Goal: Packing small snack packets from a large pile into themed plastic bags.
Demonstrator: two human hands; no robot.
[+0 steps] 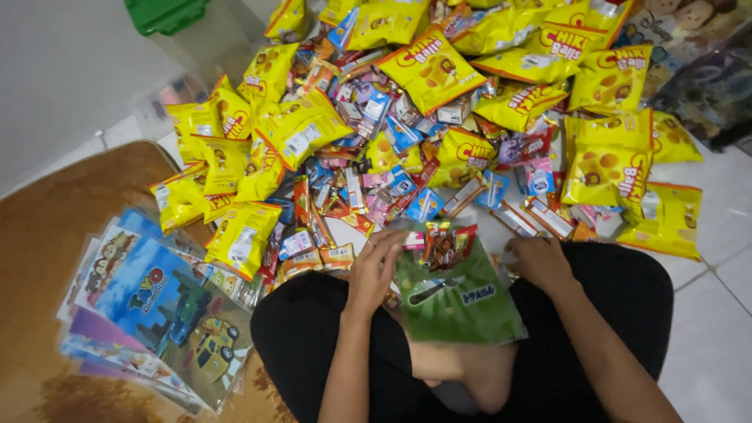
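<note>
Green plastic bag [458, 301] lies on our lap, long axis near-to-far, mouth pointing far. Our left hand [374, 270] pinches its far-left edge; our right hand [539, 261], fingers curled, rests among small packets [540, 211], grip unclear.

1. Floor: pale glossy tiles [717, 313] with thin dark grout lines, reflecting soft indoor light.
2. Left: a brown patterned rug [47, 258] covers the floor.
3. Upper left: a plain white wall [55, 70].
4. Top: a green-lidded clear bin [168, 14].
</note>
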